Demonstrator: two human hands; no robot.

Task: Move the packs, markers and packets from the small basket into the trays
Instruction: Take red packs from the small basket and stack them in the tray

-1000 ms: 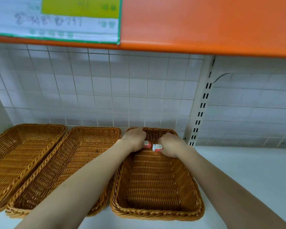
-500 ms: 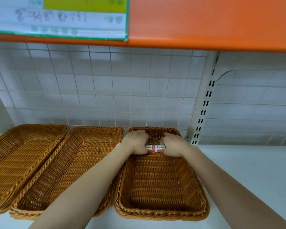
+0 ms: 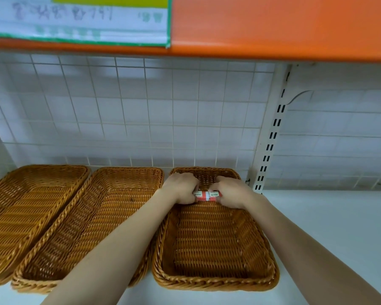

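**Packs squared up at the back of the tray**

Together, the left hand (image 3: pixel 180 187) and right hand (image 3: pixel 231 192) curl round the outer ends of two small red-and-white packs (image 3: pixel 206 195), pushed end to end so they meet between the two hands. Held that way, the packs form one neat row, probably so they sit tight near the far wall of the wicker tray (image 3: pixel 216 280) beneath both hands. Nearer the person than the hands, the tray floor is bare weave. Two more trays (image 3: pixel 53 216) lie beyond the left hand, all on a white shelf (image 3: pixel 330 227). No small basket is in view.
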